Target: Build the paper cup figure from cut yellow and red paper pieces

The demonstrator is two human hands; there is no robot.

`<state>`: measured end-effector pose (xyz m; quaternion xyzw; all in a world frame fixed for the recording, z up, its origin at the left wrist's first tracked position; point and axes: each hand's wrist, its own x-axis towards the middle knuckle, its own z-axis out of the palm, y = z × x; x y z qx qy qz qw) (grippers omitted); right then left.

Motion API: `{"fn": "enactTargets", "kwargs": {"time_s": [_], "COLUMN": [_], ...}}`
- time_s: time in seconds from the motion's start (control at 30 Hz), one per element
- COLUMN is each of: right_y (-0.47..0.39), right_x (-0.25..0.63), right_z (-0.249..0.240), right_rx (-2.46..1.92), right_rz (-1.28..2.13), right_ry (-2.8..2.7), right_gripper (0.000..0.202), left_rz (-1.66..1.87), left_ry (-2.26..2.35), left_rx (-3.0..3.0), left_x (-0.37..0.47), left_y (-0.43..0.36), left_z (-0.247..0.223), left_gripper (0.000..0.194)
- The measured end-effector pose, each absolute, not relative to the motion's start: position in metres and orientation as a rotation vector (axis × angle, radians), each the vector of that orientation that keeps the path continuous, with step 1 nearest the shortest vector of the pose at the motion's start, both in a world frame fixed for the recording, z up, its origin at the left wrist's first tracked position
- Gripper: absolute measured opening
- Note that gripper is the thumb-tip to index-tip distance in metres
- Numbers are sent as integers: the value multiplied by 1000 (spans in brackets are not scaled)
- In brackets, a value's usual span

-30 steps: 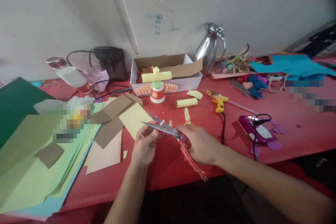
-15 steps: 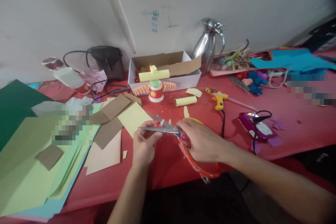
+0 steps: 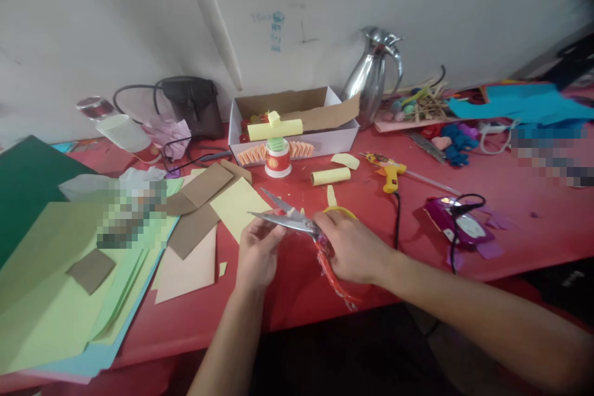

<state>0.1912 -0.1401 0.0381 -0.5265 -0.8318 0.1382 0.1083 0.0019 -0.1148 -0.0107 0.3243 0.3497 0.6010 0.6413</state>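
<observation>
My right hand [image 3: 349,246] is wrapped round a pair of scissors [image 3: 284,221] with red handles, their blades parted and pointing left. Just below the blades, my left hand [image 3: 258,253] has thumb and fingers pinched together. What it holds is mostly hidden; a small pale bit shows between the blades. Beyond both hands stands a red-and-white paper cup [image 3: 277,164], upside down, with a yellow paper roll [image 3: 275,130] above it and pleated orange paper [image 3: 252,154] at its sides. Another yellow paper roll [image 3: 330,176] lies to its right.
Brown cardboard pieces [image 3: 195,232] and coloured paper sheets [image 3: 41,297] cover the left side. A white box [image 3: 325,139] and a metal jug [image 3: 369,77] stand at the back. On the right lie a yellow glue gun [image 3: 390,177] with its cord and a purple device [image 3: 457,223].
The scissors' handles have swung slightly inward and the blades remain parted. A small red bit seen by my left fingertips is now out of sight. The view has shifted a little.
</observation>
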Motion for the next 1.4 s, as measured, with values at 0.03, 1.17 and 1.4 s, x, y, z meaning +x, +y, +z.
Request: {"fn": "enactTargets", "kwargs": {"time_s": [0.03,1.17,1.4], "right_y": [-140,-137,-138], "right_x": [191,198,193], "right_z": [38,45,55], "right_rx": [-1548,-1487,-1473], "right_rz": [408,540,565], "right_ry": [-2456,-2450,-2414], "right_gripper": [32,21,24], "left_rz": [1368,1395,1449], "left_ry": [784,804,864], "left_rx": [735,779,957], "left_x": [2,1,3], "left_y": [-115,-114,-118], "left_z": [-11,-7,-6], "left_gripper": [23,22,23]}}
